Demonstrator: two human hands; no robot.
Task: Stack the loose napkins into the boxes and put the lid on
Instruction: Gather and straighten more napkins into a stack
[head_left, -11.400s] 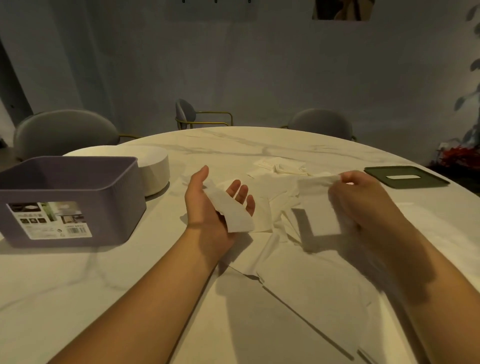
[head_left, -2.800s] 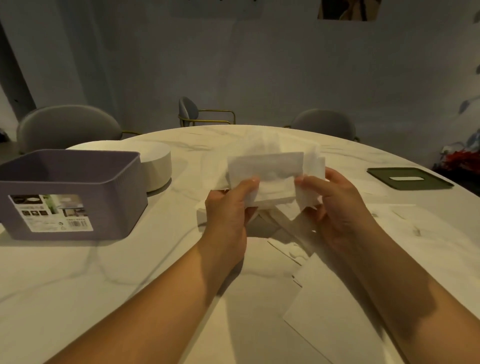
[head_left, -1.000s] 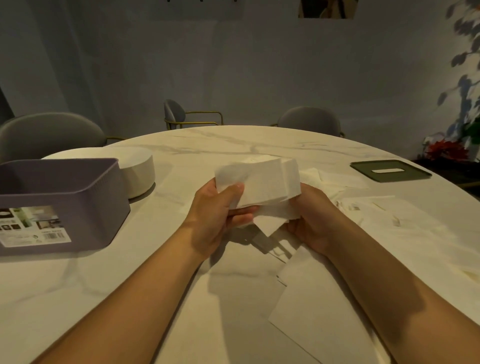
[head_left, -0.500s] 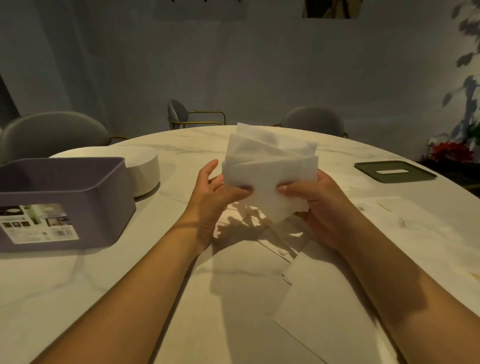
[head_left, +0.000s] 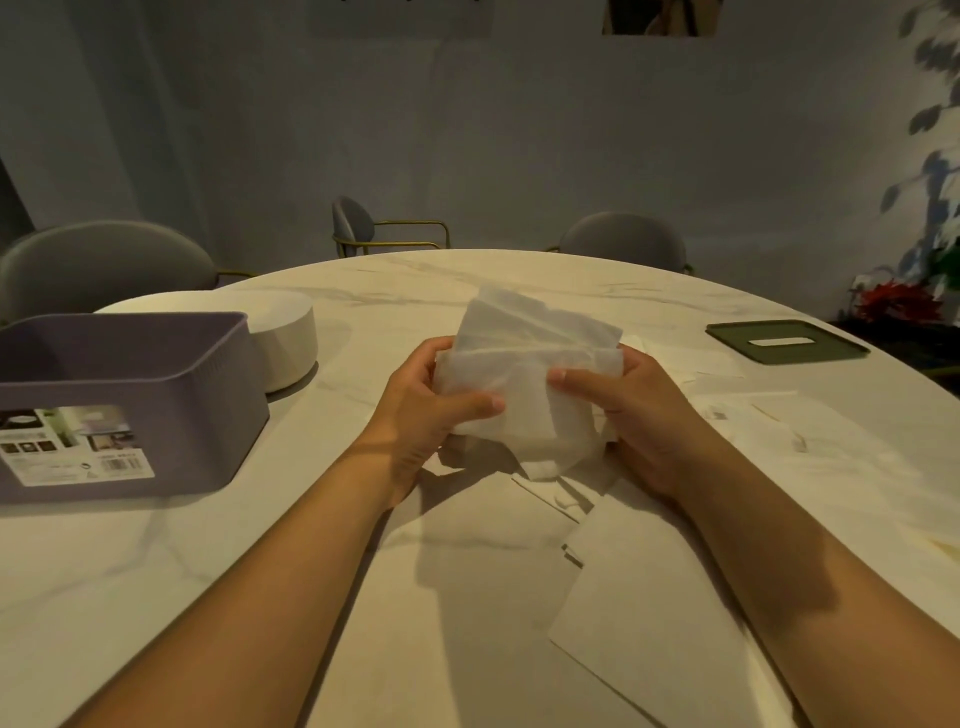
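Centrally, a thick bundle of thin white paper napkins (head_left: 524, 384) is held upright just above the tabletop, between both hands. Its sheets are soft, faintly translucent and unevenly lined up: corners fan out at the top and a ragged edge hangs below. The left hand (head_left: 426, 415) grips the bundle's left side, thumb curled across the front. The right hand (head_left: 639, 421) grips the right side, thumb pressed on the front, its other fingers hidden behind the paper.

Beneath the hands and to the right, more loose white napkins (head_left: 649, 623) lie flat and overlapping on the round pale marble-patterned table (head_left: 182, 571). At the left, well apart from the hands, stands an open lilac rectangular plastic box (head_left: 156, 384) with a printed label on its near wall. Just behind it sits a low round white disc (head_left: 285, 332). Near the table's right edge lies a flat dark green rectangular lid (head_left: 748, 338) with a pale slot. Grey rounded chairs (head_left: 104, 265) stand around the far side.
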